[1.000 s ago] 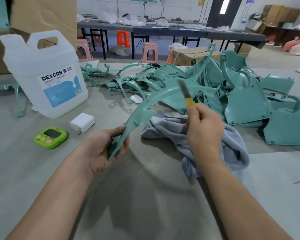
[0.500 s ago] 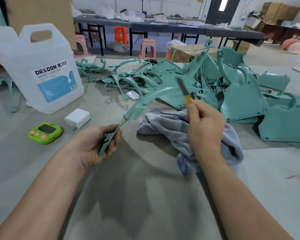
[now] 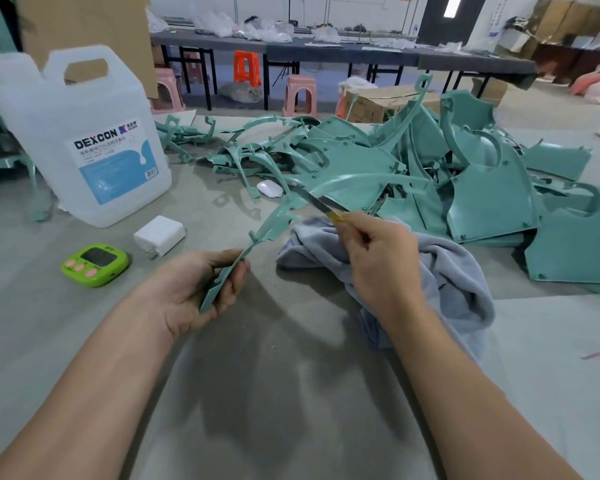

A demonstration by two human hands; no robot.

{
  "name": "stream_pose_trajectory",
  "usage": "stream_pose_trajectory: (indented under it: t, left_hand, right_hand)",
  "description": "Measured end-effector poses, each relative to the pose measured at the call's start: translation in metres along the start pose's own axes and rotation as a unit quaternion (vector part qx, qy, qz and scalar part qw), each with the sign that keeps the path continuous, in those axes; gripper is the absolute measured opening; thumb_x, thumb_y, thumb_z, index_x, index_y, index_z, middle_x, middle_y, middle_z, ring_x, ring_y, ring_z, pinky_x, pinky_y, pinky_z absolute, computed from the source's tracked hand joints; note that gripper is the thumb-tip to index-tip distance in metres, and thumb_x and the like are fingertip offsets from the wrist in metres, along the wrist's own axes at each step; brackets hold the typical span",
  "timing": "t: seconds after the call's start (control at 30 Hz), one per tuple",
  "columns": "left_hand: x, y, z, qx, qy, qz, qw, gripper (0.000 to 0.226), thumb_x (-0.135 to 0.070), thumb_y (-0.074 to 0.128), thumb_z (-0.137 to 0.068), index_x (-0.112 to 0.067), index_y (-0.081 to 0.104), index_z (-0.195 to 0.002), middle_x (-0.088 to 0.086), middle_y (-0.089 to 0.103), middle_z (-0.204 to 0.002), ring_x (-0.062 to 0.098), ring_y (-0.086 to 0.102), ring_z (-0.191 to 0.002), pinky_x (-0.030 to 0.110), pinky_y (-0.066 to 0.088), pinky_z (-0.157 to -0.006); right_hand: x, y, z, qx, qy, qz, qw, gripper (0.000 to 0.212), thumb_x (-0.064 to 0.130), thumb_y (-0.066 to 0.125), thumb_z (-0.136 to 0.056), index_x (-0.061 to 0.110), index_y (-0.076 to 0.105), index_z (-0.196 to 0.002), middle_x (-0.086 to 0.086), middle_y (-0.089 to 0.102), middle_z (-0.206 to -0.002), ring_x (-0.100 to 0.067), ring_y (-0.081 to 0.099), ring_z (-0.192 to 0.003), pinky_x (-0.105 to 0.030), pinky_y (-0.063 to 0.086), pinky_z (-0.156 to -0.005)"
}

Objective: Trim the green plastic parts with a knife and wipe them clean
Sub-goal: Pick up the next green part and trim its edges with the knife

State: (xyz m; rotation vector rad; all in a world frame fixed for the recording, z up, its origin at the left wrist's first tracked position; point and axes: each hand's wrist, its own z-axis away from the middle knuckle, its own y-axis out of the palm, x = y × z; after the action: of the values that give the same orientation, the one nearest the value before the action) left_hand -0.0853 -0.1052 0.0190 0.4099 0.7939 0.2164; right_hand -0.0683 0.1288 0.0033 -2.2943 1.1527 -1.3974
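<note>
Curved part (image 3: 278, 219): green plastic, a long thin arc. Its near end sits in the left hand (image 3: 194, 289), fingers (image 3: 234, 284) curled round it. The rest rises clear of the desk (image 3: 257, 393) and runs far and right to the pile.

Knife (image 3: 321, 204): yellow handle, grey blade. The right hand (image 3: 378, 258) pinches the handle with its fingers (image 3: 355, 233) clamped together on it. The blade points far-left and lies against the edge of the curved part, about midway along the arc.

Cloth (image 3: 447, 271): grey-blue and crumpled, on the desk just right of the curved part, partly under the right hand and wrist.

Pile (image 3: 482, 188): many more green parts, both flat panels and thin arcs, heaped across the far right of the desk and thinning toward far centre.

Jug (image 3: 84, 143): translucent white with a DEXCON label, upright, far left.

Charger (image 3: 160, 234): white block, just near of the jug.

Timer (image 3: 96, 264): green with pink buttons, left of the left hand and near the charger.

White oval (image 3: 270, 188): a small object at the left edge of the pile, kind unclear
</note>
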Motion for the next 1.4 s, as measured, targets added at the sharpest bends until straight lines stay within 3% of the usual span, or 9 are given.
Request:
stream_pose_trajectory:
  t: [0.17, 0.37, 0.57, 0.73, 0.87, 0.97, 1.17, 1.3, 1.4]
  left_hand:
    - [-0.001, -0.003, -0.006, -0.030, 0.029, -0.002, 0.999, 0.021, -0.020, 0.055, -0.101, -0.006, 0.064, -0.088, 0.001, 0.060, -0.055, 0.006, 0.059, -0.038, 0.014, 0.045, -0.033]
    - [0.006, 0.004, -0.016, -0.088, 0.138, -0.074, 0.984, 0.015, -0.024, 0.055, -0.103, -0.012, 0.062, -0.097, 0.000, 0.063, -0.050, 0.009, 0.060, -0.039, 0.014, 0.043, -0.037]
    - [0.007, 0.003, -0.017, -0.069, 0.143, -0.085, 0.984, 0.016, -0.024, 0.059, -0.100, -0.010, 0.065, -0.095, 0.001, 0.063, -0.052, 0.011, 0.059, -0.040, 0.016, 0.044, -0.037]
    - [0.006, 0.003, -0.014, -0.050, 0.106, -0.062, 0.991, 0.018, -0.023, 0.059, -0.099, -0.009, 0.064, -0.089, 0.002, 0.059, -0.052, 0.009, 0.056, -0.037, 0.016, 0.041, -0.034]
    - [0.003, 0.002, -0.010, -0.045, 0.071, -0.040, 0.996, 0.018, -0.022, 0.058, -0.100, -0.009, 0.063, -0.088, 0.000, 0.057, -0.051, 0.008, 0.054, -0.035, 0.015, 0.040, -0.032]
    - [0.003, 0.004, -0.008, -0.019, 0.064, -0.058, 0.996, 0.020, -0.022, 0.055, -0.101, -0.009, 0.062, -0.088, 0.000, 0.053, -0.054, 0.007, 0.051, -0.035, 0.014, 0.038, -0.033]
    - [0.003, 0.003, -0.005, -0.010, 0.065, -0.037, 0.997, 0.023, -0.023, 0.052, -0.102, -0.009, 0.061, -0.086, -0.001, 0.053, -0.054, 0.006, 0.051, -0.035, 0.013, 0.038, -0.032]
    - [0.004, 0.003, -0.006, -0.011, 0.061, -0.057, 0.996, 0.023, -0.023, 0.054, -0.101, -0.009, 0.063, -0.086, 0.000, 0.053, -0.055, 0.007, 0.051, -0.036, 0.014, 0.039, -0.033]
    - [0.005, 0.003, -0.008, -0.027, 0.077, -0.060, 0.995, 0.021, -0.023, 0.056, -0.100, -0.008, 0.063, -0.086, 0.002, 0.054, -0.053, 0.008, 0.052, -0.035, 0.015, 0.039, -0.032]
  right_hand:
    - [-0.012, -0.014, -0.007, -0.180, 0.121, -0.006, 0.976, 0.038, 0.022, 0.054, -0.099, 0.012, 0.044, -0.064, 0.002, 0.043, -0.054, -0.012, 0.036, -0.054, -0.026, 0.029, -0.053]
    - [0.009, -0.003, 0.002, -0.030, 0.001, -0.091, 0.995, 0.024, 0.022, 0.059, -0.098, 0.017, 0.065, -0.075, 0.001, 0.055, -0.060, -0.014, 0.046, -0.057, -0.031, 0.037, -0.056]
    - [0.011, 0.008, 0.009, 0.054, 0.027, -0.085, 0.995, 0.020, 0.025, 0.064, -0.098, 0.013, 0.072, -0.084, -0.005, 0.063, -0.067, -0.020, 0.050, -0.060, -0.033, 0.039, -0.056]
    - [0.009, 0.009, 0.007, 0.131, 0.028, -0.136, 0.982, 0.029, 0.025, 0.069, -0.097, 0.039, 0.071, -0.072, 0.011, 0.066, -0.062, -0.006, 0.050, -0.056, -0.016, 0.035, -0.055]
    - [0.000, 0.006, 0.000, 0.156, 0.038, -0.195, 0.968, 0.014, 0.026, 0.068, -0.094, 0.027, 0.081, -0.087, -0.007, 0.072, -0.071, -0.034, 0.061, -0.069, -0.048, 0.051, -0.067]
    - [-0.001, 0.012, -0.002, 0.130, 0.068, -0.223, 0.964, 0.020, 0.038, 0.065, -0.089, 0.023, 0.079, -0.086, -0.007, 0.072, -0.074, -0.034, 0.062, -0.069, -0.058, 0.051, -0.067]
    - [-0.010, 0.009, -0.001, 0.208, 0.061, -0.210, 0.953, 0.021, 0.047, 0.066, -0.082, 0.040, 0.080, -0.097, 0.001, 0.077, -0.079, -0.022, 0.070, -0.077, -0.045, 0.055, -0.076]
    - [-0.007, 0.012, -0.002, 0.191, 0.068, -0.220, 0.954, 0.019, 0.040, 0.067, -0.083, 0.029, 0.081, -0.091, -0.004, 0.077, -0.080, -0.040, 0.067, -0.081, -0.056, 0.054, -0.077]
    - [-0.006, 0.009, 0.001, 0.214, 0.061, -0.218, 0.950, 0.017, 0.028, 0.068, -0.087, 0.036, 0.082, -0.089, 0.001, 0.078, -0.079, -0.013, 0.069, -0.071, -0.030, 0.053, -0.069]
